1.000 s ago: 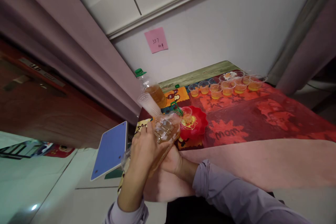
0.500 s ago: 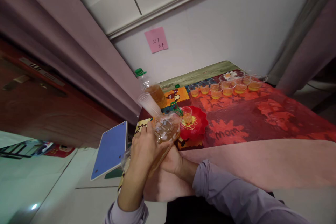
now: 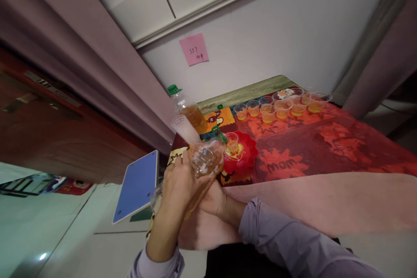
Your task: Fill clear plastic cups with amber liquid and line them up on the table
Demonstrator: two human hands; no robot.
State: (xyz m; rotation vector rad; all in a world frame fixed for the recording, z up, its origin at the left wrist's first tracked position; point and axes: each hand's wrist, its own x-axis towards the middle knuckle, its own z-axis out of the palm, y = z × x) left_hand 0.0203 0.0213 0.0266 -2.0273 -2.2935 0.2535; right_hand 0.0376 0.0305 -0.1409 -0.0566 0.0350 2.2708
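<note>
At the table's left end: I am holding a clear bottle (image 3: 206, 156) tilted, its neck end pointing toward a small cup (image 3: 232, 143) on the red plate (image 3: 249, 154).
Left hand (image 3: 177, 182): my fingers are wrapping over the bottle's side, closing on it.
Right hand (image 3: 213, 197): I am supporting the bottle from beneath; the bottle is hiding most of these fingers, so I cannot tell how far they are curling.
Green handle (image 3: 216, 132): it is sitting near the bottle's neck, close to the small cup.
Tilt: with 2 hands sharing the weight, I am judging that small, slow wrist changes are serving better than squeezing, since thin plastic could be surging under pressure.
Aim: I am wanting the mouth low and centred over the cup, without pushing its rim.
Cup stack (image 3: 185, 130): it is lying close beyond my left fingers, so my knuckles are needing room.
Standing bottle (image 3: 193, 117): it is resting behind the stack, wearing a green cap (image 3: 174, 90).
Filled cups (image 3: 282, 108): at least 7 are standing farther right, holding shallow yellow liquid.
</note>
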